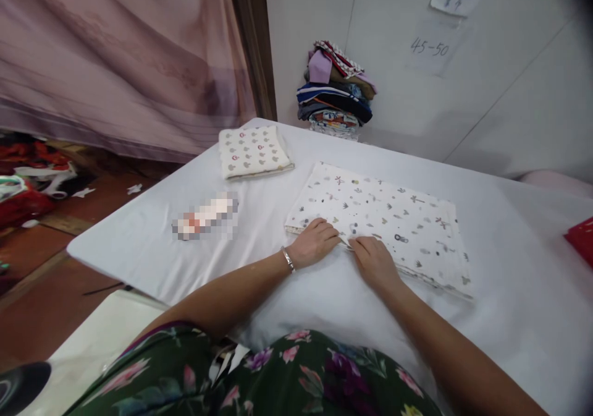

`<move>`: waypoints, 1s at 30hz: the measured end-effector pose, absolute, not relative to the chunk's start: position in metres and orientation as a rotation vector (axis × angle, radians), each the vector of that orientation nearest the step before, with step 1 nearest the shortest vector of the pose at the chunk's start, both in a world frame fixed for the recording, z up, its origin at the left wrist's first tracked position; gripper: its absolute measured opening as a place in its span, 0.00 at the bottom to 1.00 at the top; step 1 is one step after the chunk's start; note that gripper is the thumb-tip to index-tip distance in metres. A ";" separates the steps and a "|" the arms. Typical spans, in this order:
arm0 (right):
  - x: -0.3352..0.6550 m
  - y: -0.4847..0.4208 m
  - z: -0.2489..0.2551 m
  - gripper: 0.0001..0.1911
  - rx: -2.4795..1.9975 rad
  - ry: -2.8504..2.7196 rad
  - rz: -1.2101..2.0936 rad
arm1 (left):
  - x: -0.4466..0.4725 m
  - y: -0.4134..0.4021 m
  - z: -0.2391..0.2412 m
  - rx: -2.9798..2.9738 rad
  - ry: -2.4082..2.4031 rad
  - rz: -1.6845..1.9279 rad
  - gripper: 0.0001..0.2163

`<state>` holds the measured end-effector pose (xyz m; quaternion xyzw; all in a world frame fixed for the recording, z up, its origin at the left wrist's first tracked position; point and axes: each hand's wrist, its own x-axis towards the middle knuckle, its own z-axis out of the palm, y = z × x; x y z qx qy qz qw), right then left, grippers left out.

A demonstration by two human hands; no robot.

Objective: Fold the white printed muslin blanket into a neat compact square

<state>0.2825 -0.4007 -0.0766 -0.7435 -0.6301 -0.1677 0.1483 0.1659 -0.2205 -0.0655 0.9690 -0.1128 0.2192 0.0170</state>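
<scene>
A folded white cloth with small printed figures (pixel 384 218) lies flat on the white table (pixel 509 305). My left hand (pixel 315 241) rests on its near edge, fingers curled onto the cloth; a bracelet sits on that wrist. My right hand (pixel 374 261) lies beside it on the same near edge, fingers pinching the hem. The two hands almost touch. A smaller folded cloth with red and grey prints (pixel 252 151) lies farther back to the left.
A stack of folded coloured clothes (pixel 336 91) stands against the wall at the table's back. A blurred-out small object (pixel 206 217) lies left of my hands. A red item (pixel 581 240) is at the right edge. Pink curtain and floor clutter are on the left.
</scene>
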 end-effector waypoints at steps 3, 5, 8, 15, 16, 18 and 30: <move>0.284 -0.401 -0.081 0.13 -2.115 -1.826 -0.443 | 0.167 -0.222 -0.068 3.023 -0.316 0.640 0.12; 0.284 -0.402 -0.083 0.13 -2.106 -1.819 -0.436 | 0.166 -0.223 -0.069 3.031 -0.288 0.631 0.12; 0.286 -0.402 -0.085 0.13 -2.105 -1.821 -0.433 | 0.162 -0.223 -0.069 3.068 -0.199 0.645 0.12; 0.286 -0.404 -0.088 0.14 -2.085 -1.832 -0.483 | 0.148 -0.199 -0.063 3.176 -0.030 0.573 0.12; 0.286 -0.404 -0.089 0.15 -2.087 -1.830 -0.485 | 0.145 -0.193 -0.062 3.181 0.003 0.559 0.12; 0.285 -0.404 -0.090 0.16 -2.094 -1.819 -0.487 | 0.137 -0.181 -0.060 3.178 0.076 0.537 0.13; 0.282 -0.402 -0.085 0.16 -2.165 -1.816 -0.393 | 0.111 -0.156 -0.061 2.956 0.354 0.367 0.20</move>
